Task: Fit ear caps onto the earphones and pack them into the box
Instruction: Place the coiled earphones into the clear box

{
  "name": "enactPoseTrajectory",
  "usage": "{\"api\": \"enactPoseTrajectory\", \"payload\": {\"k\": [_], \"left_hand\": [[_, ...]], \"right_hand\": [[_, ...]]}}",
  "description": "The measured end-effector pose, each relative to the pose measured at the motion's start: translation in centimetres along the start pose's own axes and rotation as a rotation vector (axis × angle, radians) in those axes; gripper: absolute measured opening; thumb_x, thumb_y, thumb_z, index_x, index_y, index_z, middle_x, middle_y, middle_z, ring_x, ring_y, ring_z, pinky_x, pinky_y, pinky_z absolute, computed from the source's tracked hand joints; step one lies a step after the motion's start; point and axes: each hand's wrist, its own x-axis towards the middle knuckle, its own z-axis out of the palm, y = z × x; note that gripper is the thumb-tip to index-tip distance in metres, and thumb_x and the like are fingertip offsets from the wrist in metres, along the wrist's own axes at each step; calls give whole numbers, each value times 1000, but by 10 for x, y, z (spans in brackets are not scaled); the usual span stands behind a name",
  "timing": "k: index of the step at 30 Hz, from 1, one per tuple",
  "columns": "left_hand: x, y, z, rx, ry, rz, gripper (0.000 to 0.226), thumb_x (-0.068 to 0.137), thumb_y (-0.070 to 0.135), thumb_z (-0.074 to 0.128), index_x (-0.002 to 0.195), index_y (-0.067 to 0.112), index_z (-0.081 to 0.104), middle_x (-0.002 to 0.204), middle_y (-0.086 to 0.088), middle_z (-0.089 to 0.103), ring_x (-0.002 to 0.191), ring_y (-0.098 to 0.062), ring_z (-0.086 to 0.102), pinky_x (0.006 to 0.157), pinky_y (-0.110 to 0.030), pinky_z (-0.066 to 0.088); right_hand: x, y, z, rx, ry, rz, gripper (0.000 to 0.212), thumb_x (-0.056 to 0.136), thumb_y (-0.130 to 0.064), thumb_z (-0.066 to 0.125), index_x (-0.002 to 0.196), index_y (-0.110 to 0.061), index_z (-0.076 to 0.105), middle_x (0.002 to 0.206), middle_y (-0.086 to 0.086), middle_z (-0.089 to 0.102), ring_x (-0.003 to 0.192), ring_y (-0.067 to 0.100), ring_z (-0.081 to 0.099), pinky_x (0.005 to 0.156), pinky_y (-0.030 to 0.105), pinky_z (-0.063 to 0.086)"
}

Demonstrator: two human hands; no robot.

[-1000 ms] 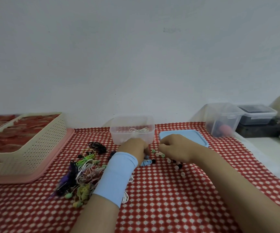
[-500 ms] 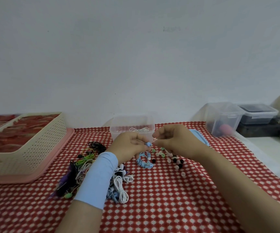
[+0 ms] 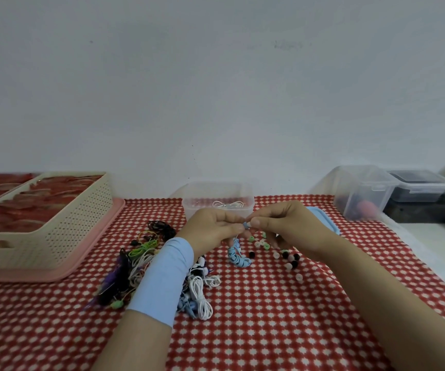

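My left hand (image 3: 210, 228) pinches the bud of a light blue earphone, whose coiled cable (image 3: 238, 257) hangs down to the cloth. My right hand (image 3: 288, 226) pinches a small blue ear cap (image 3: 246, 225) against that bud, fingertips of both hands meeting above the table. Loose ear caps (image 3: 285, 254) in green, white, black and pink lie scattered under my right hand. A tangle of earphones (image 3: 141, 263) in several colours lies left of my left wrist. Behind my hands stands the clear plastic box (image 3: 217, 200), with a white earphone inside.
A blue lid (image 3: 323, 218) lies behind my right hand. A cream perforated basket (image 3: 55, 234) on a pink tray (image 3: 101, 236) fills the left side. Clear lidded containers (image 3: 363, 191) stand at the back right. A red checked cloth (image 3: 269, 317) covers the table.
Both hands rose from the cloth with the blue earphone and came together. The right hand now presses a blue cap onto the bud; the cable dangles below.
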Motion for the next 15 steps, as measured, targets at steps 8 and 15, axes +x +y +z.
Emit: {"api": "enactPoseTrajectory", "payload": {"k": [8,15], "left_hand": [[4,-7,1,-102,-42,-14,16,94,15,63,106,15,73,89,0,77,63,-6,55,57,-18,42],[3,-4,4,-244,-102,16,18,94,8,61,107,12,73,82,0,74,59,-6,51,56,-16,39]], "right_hand": [[1,1,1,56,13,8,14,93,-15,70,99,-13,82,68,20,64,50,16,47,43,23,32],[0,2,-2,210,-46,51,17,95,-12,65,100,-7,80,85,15,72,52,13,48,43,22,27]]}}
